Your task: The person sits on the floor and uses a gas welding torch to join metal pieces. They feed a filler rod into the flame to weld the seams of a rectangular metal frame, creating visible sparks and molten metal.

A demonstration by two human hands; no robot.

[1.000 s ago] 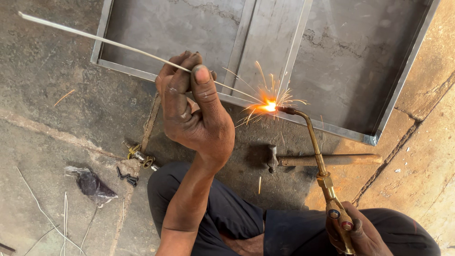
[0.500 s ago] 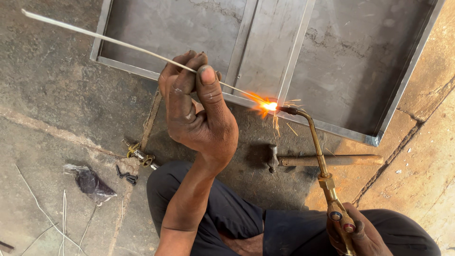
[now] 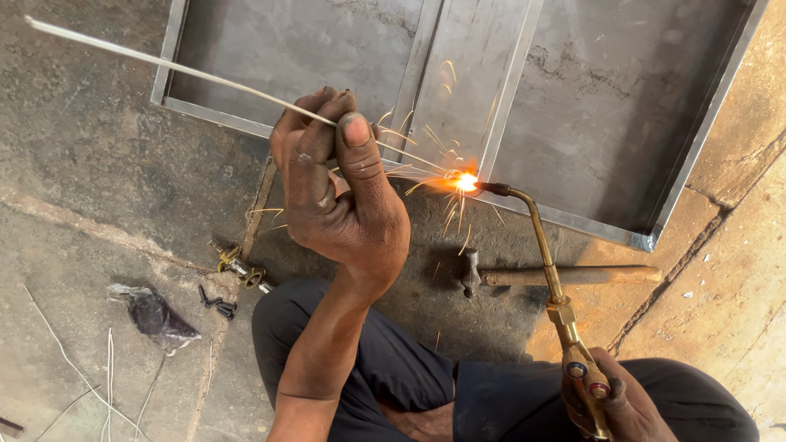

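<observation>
My left hand (image 3: 340,192) is closed around a long thin filler rod (image 3: 164,65) that slants from the upper left down to a glowing spot (image 3: 467,182) on the near edge of a grey metal frame (image 3: 573,221). Sparks fly from that spot. My right hand (image 3: 606,401), at the lower right over my knee, grips the brass handle of a gas torch (image 3: 544,254). The torch's curved neck reaches up and its tip meets the glow.
A hammer (image 3: 557,277) with a wooden handle lies on the concrete floor just below the frame. At the left lie a brass fitting (image 3: 237,266), some dark screws (image 3: 214,301), a crumpled dark bag (image 3: 155,315) and loose wires (image 3: 106,376).
The sparks at the joint have flared and scattered wider than half a second ago. Both hands, rod and torch stay almost where they were.
</observation>
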